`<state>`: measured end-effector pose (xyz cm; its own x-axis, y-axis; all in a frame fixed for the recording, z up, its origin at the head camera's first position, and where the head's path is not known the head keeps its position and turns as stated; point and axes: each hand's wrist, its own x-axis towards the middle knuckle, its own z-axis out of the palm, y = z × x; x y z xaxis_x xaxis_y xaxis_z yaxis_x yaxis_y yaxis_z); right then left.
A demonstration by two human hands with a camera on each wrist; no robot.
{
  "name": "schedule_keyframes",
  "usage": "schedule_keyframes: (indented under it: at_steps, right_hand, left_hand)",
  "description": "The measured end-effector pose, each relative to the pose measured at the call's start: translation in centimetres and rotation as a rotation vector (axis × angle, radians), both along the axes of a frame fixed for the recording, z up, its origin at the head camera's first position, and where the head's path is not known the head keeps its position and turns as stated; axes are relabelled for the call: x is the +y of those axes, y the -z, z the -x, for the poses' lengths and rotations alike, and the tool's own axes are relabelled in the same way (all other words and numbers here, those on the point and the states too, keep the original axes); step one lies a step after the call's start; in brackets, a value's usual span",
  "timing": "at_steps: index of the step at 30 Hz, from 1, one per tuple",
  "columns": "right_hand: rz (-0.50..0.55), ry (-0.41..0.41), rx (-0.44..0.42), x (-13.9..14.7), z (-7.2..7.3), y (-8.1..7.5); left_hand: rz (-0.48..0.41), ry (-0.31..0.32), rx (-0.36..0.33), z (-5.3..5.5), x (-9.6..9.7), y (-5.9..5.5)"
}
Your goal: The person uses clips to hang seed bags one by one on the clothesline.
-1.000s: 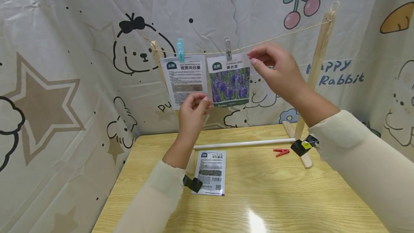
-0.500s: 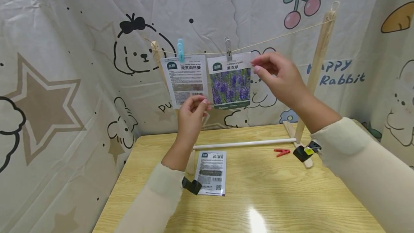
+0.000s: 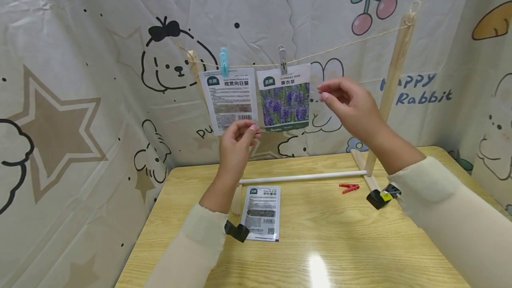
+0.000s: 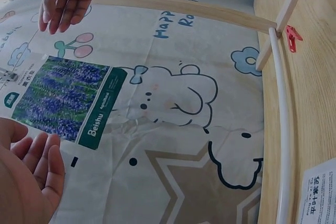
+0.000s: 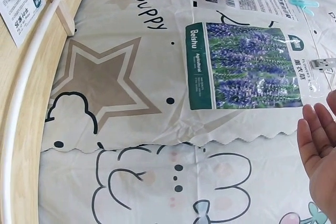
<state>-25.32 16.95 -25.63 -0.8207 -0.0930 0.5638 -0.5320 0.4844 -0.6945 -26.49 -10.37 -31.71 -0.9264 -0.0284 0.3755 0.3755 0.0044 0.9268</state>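
Note:
A lavender seed packet (image 3: 285, 101) hangs by a grey clothespin (image 3: 282, 60) from a thin string. Left of it, a second seed packet (image 3: 230, 97), printed with text, hangs by a light blue clothespin (image 3: 224, 62). My left hand (image 3: 237, 146) is by the lower corners of the two packets, fingers loosely bent and holding nothing; it covers part of the text packet. To the right of the lavender packet, a small gap from its edge, my right hand (image 3: 352, 106) stays raised with relaxed fingers. The right wrist view shows the lavender packet (image 5: 252, 66) apart from both hands.
Wooden posts (image 3: 394, 79) of a frame carry the string, and a white rod (image 3: 304, 177) joins their feet. On the wooden table (image 3: 340, 243) lie a third seed packet (image 3: 262, 212) and a red clothespin (image 3: 349, 188). A printed curtain (image 3: 256, 12) hangs behind.
My right hand has let go of the lavender packet's upper right corner and moved right and down, away from it. My left hand has lowered slightly. The packet hangs from its clothespin.

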Motion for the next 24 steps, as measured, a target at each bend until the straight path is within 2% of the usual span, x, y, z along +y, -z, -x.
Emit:
schedule_keyframes:
  at_steps: [24]
  right_hand:
    - [0.052,-0.027,-0.005,0.6,-0.2,1.8]
  left_hand:
    - [-0.005,-0.018,0.003,0.0,-0.1,1.0]
